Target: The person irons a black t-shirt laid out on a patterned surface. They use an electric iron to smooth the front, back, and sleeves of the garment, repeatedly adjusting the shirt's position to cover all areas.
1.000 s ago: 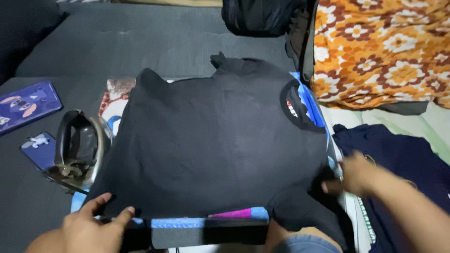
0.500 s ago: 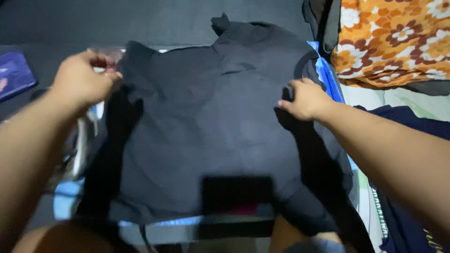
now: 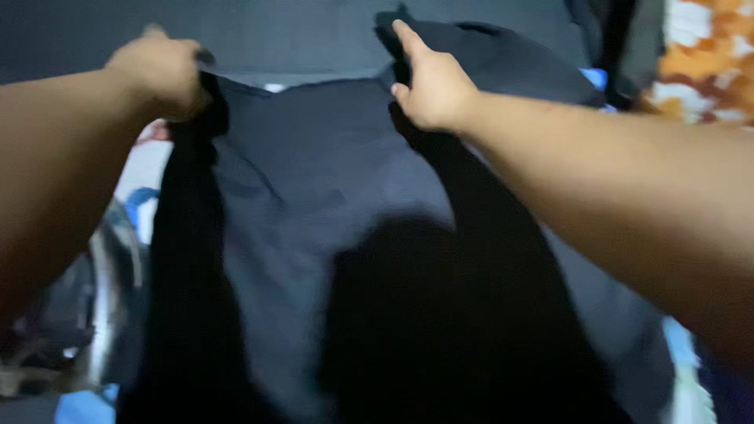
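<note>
— Dark grey couch [image 3: 298, 35] beyond both hands, right?
— Yes, and the black garment [image 3: 330, 204] spreads below them, reaching toward the person.
— The hands?
— Left hand [image 3: 161, 74] is closed on its far left edge; right hand [image 3: 430, 86] grips the far right edge, forefinger stretched out.
— Anything else?
— Orange flowered cloth [image 3: 707, 55], right of the right hand.

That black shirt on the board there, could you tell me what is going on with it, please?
A person is leaning over a black shirt spread flat. The left hand grips the far left corner of the cloth, and the right hand presses on its far edge further right. A clothes iron sits at the left, blurred, and an orange floral cloth lies at the upper right.
</note>
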